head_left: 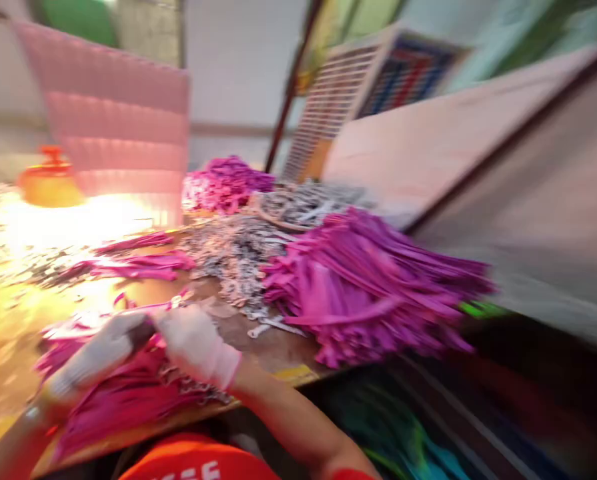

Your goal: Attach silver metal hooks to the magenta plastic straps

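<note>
My left hand (105,350) and my right hand (193,340), both in white gloves, meet close together over the table. Their fingers are closed on a magenta strap (151,308), whose middle the gloves partly hide. A small metal fitting (178,300) shows just beyond the right fingers. Under my hands lies a pile of magenta straps (128,400), with metal rings (205,390) at its right end. Motion blur hides finer detail around the fingertips.
A large bundle of magenta straps (378,287) lies to the right, beside a heap of grey metal-ended pieces (233,253). Farther back are another magenta pile (231,183) and a basket of grey straps (313,203). An orange lamp (51,180) glows before a pink panel (128,127).
</note>
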